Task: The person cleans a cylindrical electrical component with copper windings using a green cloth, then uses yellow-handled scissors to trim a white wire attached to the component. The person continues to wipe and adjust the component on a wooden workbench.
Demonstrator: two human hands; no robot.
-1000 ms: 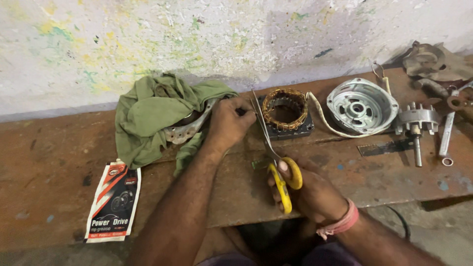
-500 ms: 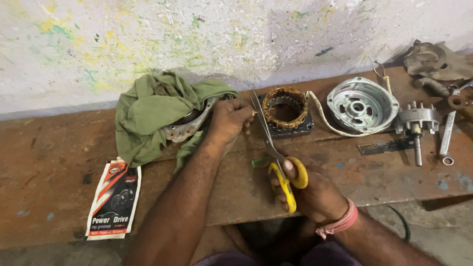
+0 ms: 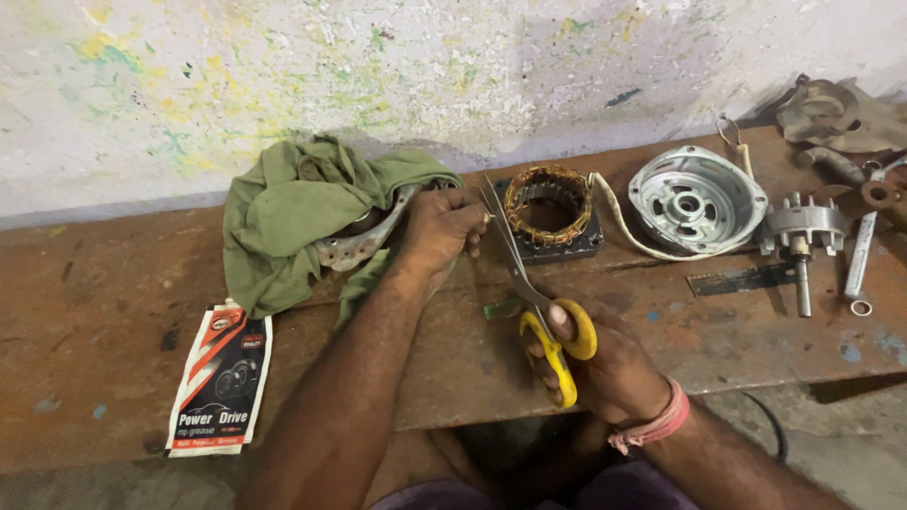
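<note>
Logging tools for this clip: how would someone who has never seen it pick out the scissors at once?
Start at the long brown workbench below the paint-flecked wall. Near its front edge, the right hand grips the scissors, blades pointing toward the left hand beside the copper-wound ring. Their bright yellow handle loops set them apart from the grey metal parts around them.

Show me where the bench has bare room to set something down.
Free: the bench left of the green cloth, and the strip between the grease sachet and the left hand. Crowded: the right end around the round housing, rotor and wrench.
</note>
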